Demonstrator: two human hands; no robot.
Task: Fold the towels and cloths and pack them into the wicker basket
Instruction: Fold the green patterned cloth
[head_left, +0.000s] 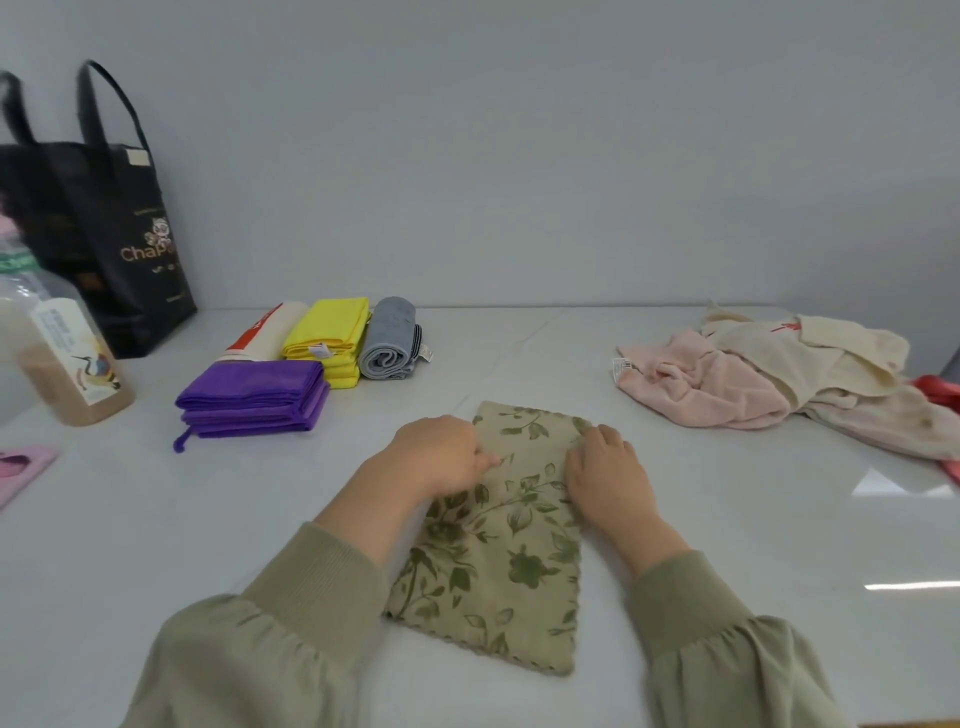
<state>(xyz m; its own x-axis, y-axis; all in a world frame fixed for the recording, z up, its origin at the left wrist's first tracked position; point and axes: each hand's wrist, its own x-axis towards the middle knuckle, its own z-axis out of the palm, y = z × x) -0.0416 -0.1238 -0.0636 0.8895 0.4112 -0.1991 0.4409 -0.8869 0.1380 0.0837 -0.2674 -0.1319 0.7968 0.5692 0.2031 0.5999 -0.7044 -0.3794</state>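
A beige cloth with a green leaf print (498, 561) lies folded into a long strip on the white table in front of me. My left hand (441, 454) rests on its upper left part with the fingers curled, pinching the fabric. My right hand (605, 467) lies on the cloth's right edge, fingers bent down onto it. To the back left sit folded cloths: a purple stack (254, 397), a yellow stack (330, 335), a rolled grey towel (389, 340) and a white-and-red cloth (267, 332). An unfolded pink towel (701, 382) and cream cloths (810, 353) are heaped at the right.
A black tote bag (104, 223) stands at the back left against the wall. A clear bottle with brown contents (62, 358) stands at the left edge, with a pink object (21, 467) below it. Something red (940, 389) shows at the far right.
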